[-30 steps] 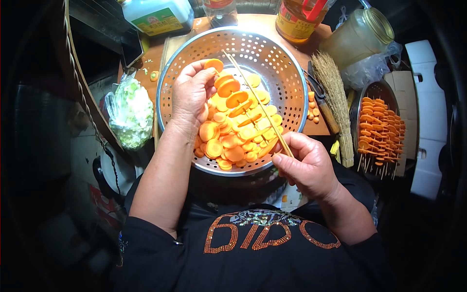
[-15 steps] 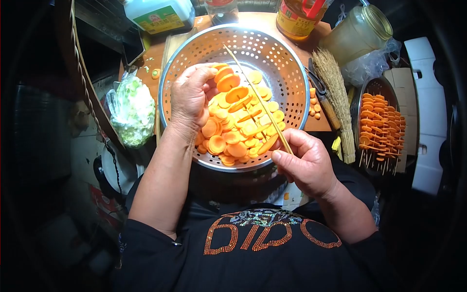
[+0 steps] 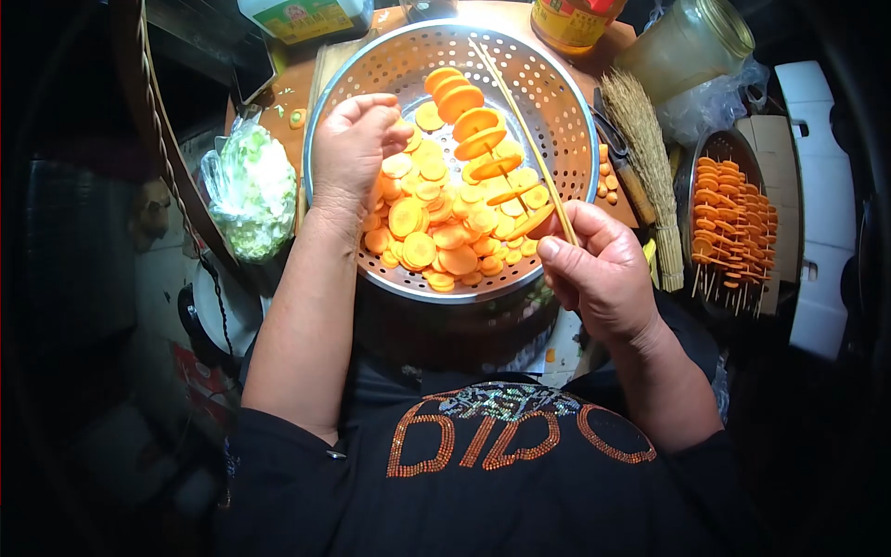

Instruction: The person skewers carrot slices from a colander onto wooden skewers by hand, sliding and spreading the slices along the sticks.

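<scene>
A large perforated metal colander [image 3: 325, 121] holds a heap of carrot slices [image 3: 455, 232]. My right hand [image 3: 603, 269], at its right rim, grips bamboo skewers [image 3: 524, 116]. One skewer is threaded with several spaced carrot slices [image 3: 478, 123] and slants up over the heap; bare skewer length runs beside it. My left hand [image 3: 357, 148] is over the colander's left side, apart from the threaded slices. Its fingers are curled together, with an orange edge by the fingertips; whether they hold a slice is unclear.
Filled carrot skewers [image 3: 733, 223] lie in a dark container at right. A straw brush [image 3: 650, 167], a dark-handled tool [image 3: 631, 181] and carrot pieces [image 3: 606, 172] are beside the colander. A bag of chopped greens [image 3: 251, 195] is at left. Bottles [image 3: 571, 23] and a jar [image 3: 687, 51] stand behind.
My left hand has come off the end slice and moved slightly left and up. My right hand has shifted right and up with the skewers. The whole view has shifted a little.
</scene>
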`<control>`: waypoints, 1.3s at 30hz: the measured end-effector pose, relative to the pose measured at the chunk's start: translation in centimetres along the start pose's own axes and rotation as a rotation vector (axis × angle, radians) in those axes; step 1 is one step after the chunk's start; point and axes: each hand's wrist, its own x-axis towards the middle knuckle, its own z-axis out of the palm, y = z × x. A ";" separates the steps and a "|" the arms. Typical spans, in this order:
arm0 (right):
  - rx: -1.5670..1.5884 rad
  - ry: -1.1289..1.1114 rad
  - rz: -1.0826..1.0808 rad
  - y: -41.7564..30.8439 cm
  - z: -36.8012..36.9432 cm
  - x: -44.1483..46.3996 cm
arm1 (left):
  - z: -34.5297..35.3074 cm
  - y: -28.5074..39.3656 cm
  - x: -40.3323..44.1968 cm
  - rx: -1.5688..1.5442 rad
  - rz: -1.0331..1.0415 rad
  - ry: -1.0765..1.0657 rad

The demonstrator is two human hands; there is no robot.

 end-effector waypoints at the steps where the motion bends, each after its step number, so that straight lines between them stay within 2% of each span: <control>1: 0.001 0.001 0.001 0.0 0.0 0.0 | -0.1 -0.3 0.0 0.001 -0.001 -0.001; 4: 0.007 -0.004 -0.008 0.0 0.1 -0.1 | -0.3 -2.3 0.5 0.454 -0.002 -0.114; 5: 0.012 -0.002 -0.003 0.0 0.1 -0.1 | -0.8 -4.6 1.7 0.577 0.063 -0.155; 7: 0.016 -0.001 0.002 -0.1 0.2 -0.1 | 0.1 -4.8 0.6 0.889 0.204 -0.153; 9: 0.007 -0.006 0.006 -0.1 0.2 -0.2 | 0.7 -5.0 -0.3 0.999 0.149 -0.216; 11: 0.010 -0.012 0.010 -0.1 0.2 -0.1 | 1.2 -5.6 -0.8 1.361 0.350 -0.201; 13: 0.015 -0.015 0.012 -0.1 -0.1 -0.1 | 1.6 -5.6 -0.4 1.384 0.299 -0.226; 16: 0.014 -0.035 0.008 -0.2 -0.3 0.0 | 1.4 -5.9 0.4 1.348 0.278 -0.214; 19: 0.017 -0.055 0.030 -0.6 -0.6 -0.1 | 1.0 -5.0 1.3 1.166 0.230 -0.252; 21: -0.005 -0.081 0.055 -0.6 -0.6 -0.1 | 0.6 -2.8 1.8 0.330 -0.297 -0.193; 22: -0.035 -0.097 0.051 -0.5 -0.7 0.0 | 0.4 -1.6 1.4 0.057 -0.262 -0.097; 23: -0.036 -0.103 0.048 -0.4 -0.7 0.0 | -0.7 -1.6 2.2 -0.146 -0.238 -0.139; 27: -0.070 -0.136 0.098 -0.5 -0.4 0.4 | -0.9 1.4 1.2 -0.205 -0.190 -0.114; 32: -0.103 -0.151 0.093 -0.4 0.0 0.6 | -1.5 1.3 1.3 -0.292 -0.136 -0.055; 39: -0.106 -0.165 0.106 -0.5 0.4 0.9 | -2.1 1.3 1.4 -0.336 -0.129 -0.076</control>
